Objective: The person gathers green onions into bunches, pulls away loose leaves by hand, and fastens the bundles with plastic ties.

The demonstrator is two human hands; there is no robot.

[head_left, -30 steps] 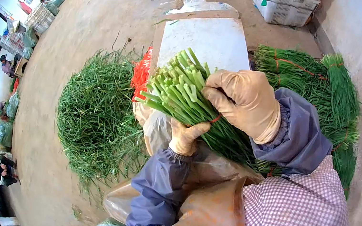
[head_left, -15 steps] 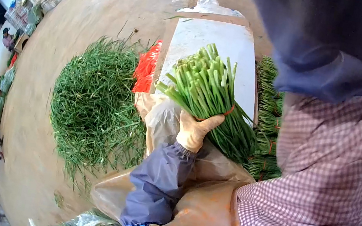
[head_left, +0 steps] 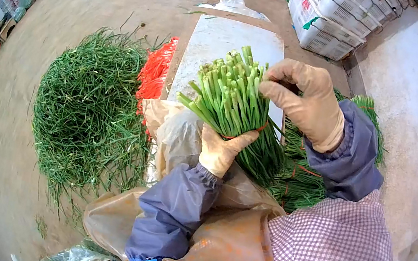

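You have the green bundle point(head_left: 239, 99) at twelve o'clock, in front of the white surface point(head_left: 225, 35), your left hand point(head_left: 219, 152) gripping it by the red band point(head_left: 263, 125). Your right hand point(head_left: 311, 106), at two o'clock, curls its fingertips beside the stem ends, though whether they pinch a stalk can't be told; working there seems to call for a steady left grip. The pale ends fan unevenly, darker leaves trailing towards four.

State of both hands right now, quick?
Left hand: closed around the green stalk bundle.
Right hand: fingers curled at the bundle's cut ends; can't tell if pinching anything.
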